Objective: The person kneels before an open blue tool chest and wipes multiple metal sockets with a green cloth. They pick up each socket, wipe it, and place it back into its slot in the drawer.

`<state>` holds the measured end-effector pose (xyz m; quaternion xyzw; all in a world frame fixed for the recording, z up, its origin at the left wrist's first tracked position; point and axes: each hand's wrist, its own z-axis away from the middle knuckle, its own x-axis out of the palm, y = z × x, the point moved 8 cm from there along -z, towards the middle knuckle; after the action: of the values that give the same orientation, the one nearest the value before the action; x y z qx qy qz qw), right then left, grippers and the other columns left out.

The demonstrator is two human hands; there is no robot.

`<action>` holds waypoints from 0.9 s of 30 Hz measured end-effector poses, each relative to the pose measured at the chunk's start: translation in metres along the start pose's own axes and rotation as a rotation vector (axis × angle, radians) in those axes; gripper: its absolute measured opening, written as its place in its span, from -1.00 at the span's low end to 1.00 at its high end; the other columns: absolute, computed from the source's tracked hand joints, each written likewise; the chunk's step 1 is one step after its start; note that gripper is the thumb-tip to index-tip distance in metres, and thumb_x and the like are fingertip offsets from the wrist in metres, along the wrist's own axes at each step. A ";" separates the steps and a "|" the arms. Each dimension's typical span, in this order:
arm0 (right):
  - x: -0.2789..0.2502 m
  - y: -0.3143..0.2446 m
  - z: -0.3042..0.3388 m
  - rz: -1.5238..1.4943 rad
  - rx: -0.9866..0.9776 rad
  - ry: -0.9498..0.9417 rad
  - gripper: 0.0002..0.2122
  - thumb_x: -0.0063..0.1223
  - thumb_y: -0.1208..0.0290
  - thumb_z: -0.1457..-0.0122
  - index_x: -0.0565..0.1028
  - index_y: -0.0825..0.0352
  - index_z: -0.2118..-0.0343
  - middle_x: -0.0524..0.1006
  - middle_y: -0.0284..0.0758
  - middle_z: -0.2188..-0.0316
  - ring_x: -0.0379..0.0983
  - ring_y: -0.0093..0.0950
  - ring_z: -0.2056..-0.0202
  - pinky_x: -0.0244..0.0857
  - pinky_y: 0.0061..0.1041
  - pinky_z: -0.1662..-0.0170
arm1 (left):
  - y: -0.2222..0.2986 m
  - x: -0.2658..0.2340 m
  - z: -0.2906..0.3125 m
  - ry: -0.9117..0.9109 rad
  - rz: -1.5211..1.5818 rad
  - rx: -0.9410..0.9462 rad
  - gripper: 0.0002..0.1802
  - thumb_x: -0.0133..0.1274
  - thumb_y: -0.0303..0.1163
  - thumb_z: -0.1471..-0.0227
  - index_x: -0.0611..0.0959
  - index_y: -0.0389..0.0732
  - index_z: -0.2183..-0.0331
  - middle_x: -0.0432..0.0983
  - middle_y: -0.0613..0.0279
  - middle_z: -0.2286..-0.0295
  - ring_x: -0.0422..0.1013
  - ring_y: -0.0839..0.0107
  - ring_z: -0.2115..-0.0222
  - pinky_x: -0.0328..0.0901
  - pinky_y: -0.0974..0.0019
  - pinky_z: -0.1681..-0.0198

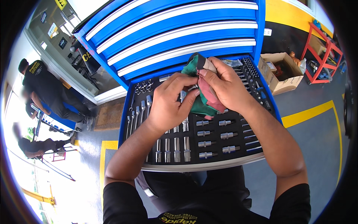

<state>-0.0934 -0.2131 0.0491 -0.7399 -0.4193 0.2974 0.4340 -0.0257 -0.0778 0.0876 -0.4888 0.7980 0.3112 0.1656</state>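
Over the open tool drawer (261, 100) of sockets (175, 149), the right hand (227, 84) holds its grip clamped on a bunched green-and-red rag (204, 106) while the left hand (169, 100) pinches a small metal piece (192, 88) into it, seemingly for wiping.

An open drawer (194, 166) projects from the tool cabinet (179, 33) directly before the person, with closed drawers stacked behind it. In the drawer, wrenches (136, 115) lie at the left, sockets (175, 149) at the front centre, bits (250, 71) at the right rear. Both hands, left hand (169, 104) and right hand (223, 84), meet above the drawer on a rag (203, 97); a cardboard box (281, 72) sits on the floor to the right.
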 end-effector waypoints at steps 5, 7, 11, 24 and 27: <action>0.000 0.004 -0.002 -0.202 0.075 -0.042 -0.79 0.21 0.35 -0.30 0.50 0.38 0.16 0.58 -0.37 0.31 0.48 -0.68 0.31 0.38 -0.61 0.24 | -0.001 -0.008 0.000 0.089 -0.097 -0.013 -0.70 0.29 -0.62 0.01 0.62 -0.30 0.19 0.58 0.08 0.27 0.56 0.27 0.33 0.45 0.30 0.23; 0.001 0.002 -0.002 -0.299 0.037 -0.028 -0.80 0.24 0.37 -0.28 0.51 0.35 0.16 0.59 -0.38 0.31 0.49 -0.68 0.30 0.41 -0.61 0.22 | -0.009 -0.018 0.001 0.191 -0.131 -0.038 -0.77 0.26 -0.51 -0.08 0.61 -0.28 0.19 0.56 0.09 0.25 0.52 0.24 0.35 0.43 0.27 0.25; 0.002 0.003 0.001 -0.367 0.077 -0.022 -0.81 0.25 0.40 -0.28 0.51 0.34 0.14 0.59 -0.38 0.30 0.52 -0.67 0.28 0.44 -0.60 0.17 | -0.065 -0.013 0.010 0.289 0.603 -0.449 -0.75 -0.02 -0.35 -0.37 0.56 -0.28 0.03 0.52 0.25 0.18 0.41 0.51 0.26 0.34 0.38 0.13; 0.006 0.007 0.003 -0.276 0.040 0.073 -0.85 0.15 0.42 -0.34 0.54 0.38 0.14 0.57 -0.43 0.34 0.43 -0.72 0.35 0.38 -0.62 0.26 | -0.031 0.002 0.010 0.106 0.397 -0.215 -0.58 0.37 -0.59 0.01 0.63 -0.23 0.08 0.56 0.22 0.26 0.50 0.51 0.31 0.39 0.45 0.26; 0.004 0.005 0.002 -0.185 -0.005 0.040 -0.85 0.19 0.49 -0.28 0.55 0.38 0.13 0.58 -0.41 0.32 0.45 -0.69 0.31 0.39 -0.59 0.22 | -0.034 -0.007 0.005 0.114 0.162 -0.179 -0.71 0.38 -0.63 0.08 0.70 -0.25 0.24 0.55 0.20 0.30 0.51 0.44 0.35 0.39 0.43 0.29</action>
<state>-0.0915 -0.2102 0.0435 -0.7049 -0.4778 0.2404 0.4659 0.0074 -0.0811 0.0768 -0.4524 0.8121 0.3651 0.0498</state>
